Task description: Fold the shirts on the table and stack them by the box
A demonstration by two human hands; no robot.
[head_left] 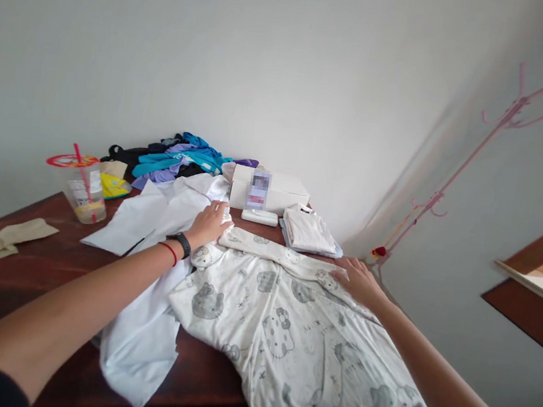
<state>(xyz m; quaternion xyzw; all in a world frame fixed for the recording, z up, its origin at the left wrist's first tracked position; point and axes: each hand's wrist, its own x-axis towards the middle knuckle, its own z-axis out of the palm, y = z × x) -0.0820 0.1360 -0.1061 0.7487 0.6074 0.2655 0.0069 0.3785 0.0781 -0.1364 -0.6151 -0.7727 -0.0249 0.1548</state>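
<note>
A white garment with a grey cartoon-cat print (278, 332) lies spread over the table's front part, its lower end hanging past the front edge. Along its far side runs a folded-over strip. My left hand (211, 223) is at the far left corner, fingers bent over the cloth and closed on it. At the far right corner rests my right hand (360, 282), fingers stretched out and thumb apart, touching the fabric. Under and left of the printed garment lies a plain white garment (142, 333), partly covered by my left forearm.
A dark wooden table (57, 254) stands against the wall. On it are a plastic cup with a red straw (85, 194), a beige cloth (16, 238), a heap of coloured clothes (181, 157), a white box (284, 188) and folded clothes (311, 229). A pink coat rack (475, 151) stands right.
</note>
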